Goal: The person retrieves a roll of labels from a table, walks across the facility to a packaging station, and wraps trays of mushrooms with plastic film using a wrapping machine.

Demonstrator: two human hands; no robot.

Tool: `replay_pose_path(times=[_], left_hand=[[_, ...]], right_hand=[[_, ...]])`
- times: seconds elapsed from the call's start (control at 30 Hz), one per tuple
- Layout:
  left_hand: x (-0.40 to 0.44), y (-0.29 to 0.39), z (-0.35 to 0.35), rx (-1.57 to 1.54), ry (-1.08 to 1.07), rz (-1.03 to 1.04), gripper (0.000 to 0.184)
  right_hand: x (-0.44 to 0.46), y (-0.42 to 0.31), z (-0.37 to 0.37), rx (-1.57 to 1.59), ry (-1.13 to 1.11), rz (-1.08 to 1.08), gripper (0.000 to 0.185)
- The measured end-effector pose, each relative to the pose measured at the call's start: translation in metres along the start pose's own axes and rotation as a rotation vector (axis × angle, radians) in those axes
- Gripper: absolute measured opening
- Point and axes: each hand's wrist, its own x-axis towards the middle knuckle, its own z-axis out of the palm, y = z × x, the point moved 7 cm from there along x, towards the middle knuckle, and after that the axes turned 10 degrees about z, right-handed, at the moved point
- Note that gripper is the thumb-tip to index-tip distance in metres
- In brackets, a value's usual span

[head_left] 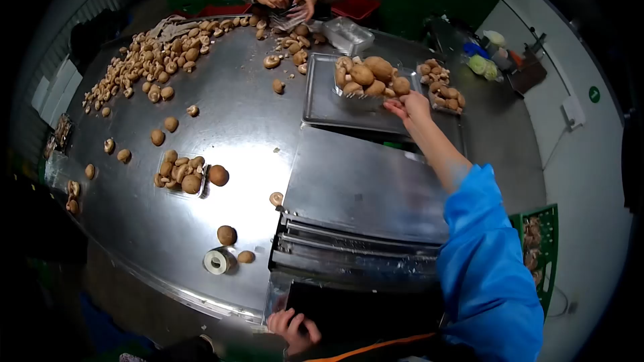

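Observation:
My right hand (412, 108) reaches out to the right corner of a clear plastic tray of mushrooms (365, 77), its fingers at the near lower edge. That tray is over a shallow metal pan (325, 104); I cannot tell whether it rests there or is slightly raised. Two more filled mushroom trays (446, 97) stand just right of the pan. My left hand (294, 330) is low at the front edge of the machine, fingers loosely bent and apart, with nothing visible in it. A steel machine top (369, 188) with rollers lies between my hands.
A mushroom heap (157, 53) covers the table's far left; loose mushrooms are scattered nearer. Another filled tray (181, 173) and a label roll (218, 261) are left of the machine. Across the table, a co-worker's hands (292, 1) are by empty clear trays (347, 33). A green crate (551, 255) stands right.

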Motion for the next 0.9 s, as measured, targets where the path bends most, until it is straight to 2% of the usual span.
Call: replay_pose_path(times=[0.1,0.17,0.23,0.33,0.43,0.47,0.5,0.57,0.67,0.73,0.77,0.83,0.87,0.9], left_hand=[[-0.018,-0.002,0.004,-0.090,-0.015,-0.023,0.033],[-0.012,-0.003,-0.001,-0.134,0.004,-0.103,0.031],[0.013,0.003,-0.009,-0.201,0.025,-0.061,0.031],[0.061,0.025,0.000,-0.179,-0.163,0.062,0.025],[0.099,0.041,0.017,-0.002,-0.336,0.127,0.023],[0.109,0.042,0.019,0.105,-0.332,0.189,0.027],[0.118,0.043,0.020,0.211,-0.318,0.251,0.031],[0.133,0.049,0.035,0.327,-0.380,0.308,0.028],[0.133,0.052,0.075,0.383,-0.545,0.378,0.037],[0.134,0.057,0.094,0.305,-0.543,0.395,0.042],[0.133,0.044,0.110,0.131,-0.718,0.201,0.033],[0.133,0.027,0.107,-0.191,-0.766,-0.071,0.025],[0.135,0.030,0.092,-0.448,-0.727,-0.080,0.023],[0.124,0.019,0.082,-0.589,-0.894,-0.429,0.025]], right_hand=[[-0.072,-0.006,-0.049,-0.015,-0.083,0.039,0.031],[-0.124,0.006,-0.091,-0.009,-0.089,0.110,0.030],[-0.182,0.031,-0.143,0.007,-0.037,0.190,0.029],[-0.228,0.058,-0.188,0.013,0.037,0.235,0.031],[-0.264,0.047,-0.202,-0.370,0.004,0.207,0.046],[-0.271,0.042,-0.226,-0.573,0.102,0.091,0.057],[-0.281,0.037,-0.252,-0.753,0.243,-0.179,0.042],[-0.306,0.042,-0.283,-1.378,0.484,-0.481,0.035],[-0.315,0.065,-0.256,-1.558,0.560,-0.461,0.042],[-0.300,0.069,-0.245,-1.507,0.520,-0.565,0.037],[-0.296,0.071,-0.242,-1.473,0.483,-0.610,0.035],[-0.296,0.074,-0.266,-1.028,0.262,-0.344,0.028],[-0.300,0.070,-0.272,-0.806,0.156,-0.218,0.025],[-0.323,0.072,-0.270,-0.376,0.032,0.113,0.019]])
